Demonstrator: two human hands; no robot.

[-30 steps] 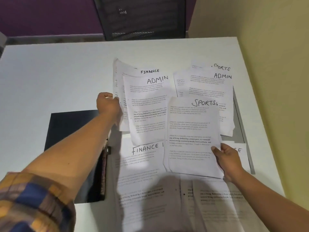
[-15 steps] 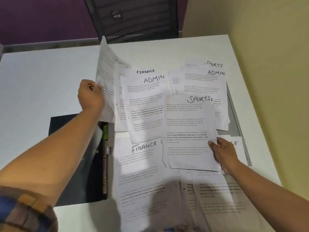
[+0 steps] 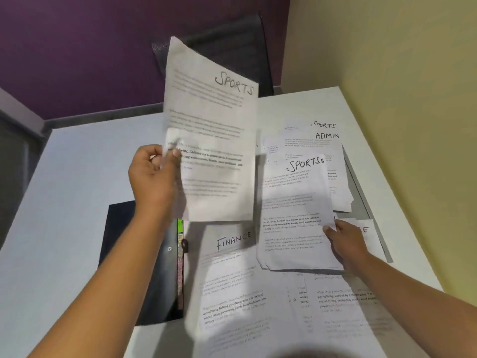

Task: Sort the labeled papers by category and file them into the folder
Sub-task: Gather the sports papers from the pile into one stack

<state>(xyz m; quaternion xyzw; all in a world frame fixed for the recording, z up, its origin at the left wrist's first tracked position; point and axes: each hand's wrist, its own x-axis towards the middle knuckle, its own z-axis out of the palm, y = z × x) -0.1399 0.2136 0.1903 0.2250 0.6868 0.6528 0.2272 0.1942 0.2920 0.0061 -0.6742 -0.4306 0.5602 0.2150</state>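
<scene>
My left hand [image 3: 154, 174] grips the left edge of a sheet headed SPORTS [image 3: 211, 140] and holds it up above the table, facing me. My right hand [image 3: 347, 244] pinches the lower right corner of a small stack topped by a sheet headed SPORTS [image 3: 294, 215]. A FINANCE sheet [image 3: 232, 270] lies flat below the raised one. At the back right lie an ADMIN sheet [image 3: 327, 143] and another SPORTS sheet [image 3: 322, 124] under it. The open black folder [image 3: 121, 228] lies at the left, with coloured tabs along its spine.
The white table [image 3: 77, 177] ends at a yellow wall [image 3: 400, 99] on the right. A dark chair back [image 3: 232, 42] stands behind the far edge. More printed sheets [image 3: 335, 306] cover the near part. A partly hidden sheet [image 3: 364, 229] lies under my right hand.
My left hand lifted the sheet from edge-on beside the pile up into the air and turned it to face me, showing its SPORTS heading. The right hand stayed on its stack.
</scene>
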